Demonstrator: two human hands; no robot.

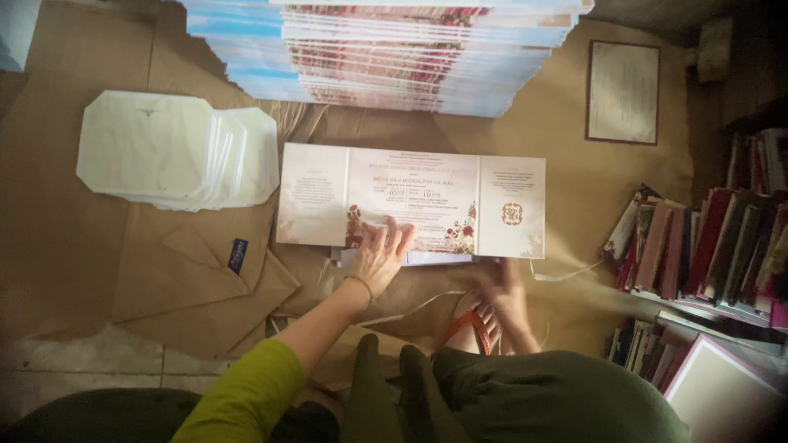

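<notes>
A wide cream card (427,193) with red flower prints lies unfolded flat on brown paper, its side flaps spread left and right. My left hand (382,253) rests flat on its lower middle edge, fingers spread, a thin bracelet at the wrist. Under the card's front edge a white sheet or small stack (435,258) peeks out. My right hand (509,295) is blurred, just below the card's right part, near thin white strips (566,271); what it holds is unclear. My foot in an orange sandal (472,328) lies beside it.
A tall stack of printed cards (386,57) stands behind. White cut-corner sheets (176,148) are piled at the left. A framed card (624,90) lies at the back right. Folded cards stand in rows (714,246) on the right. Brown paper (82,246) covers the floor.
</notes>
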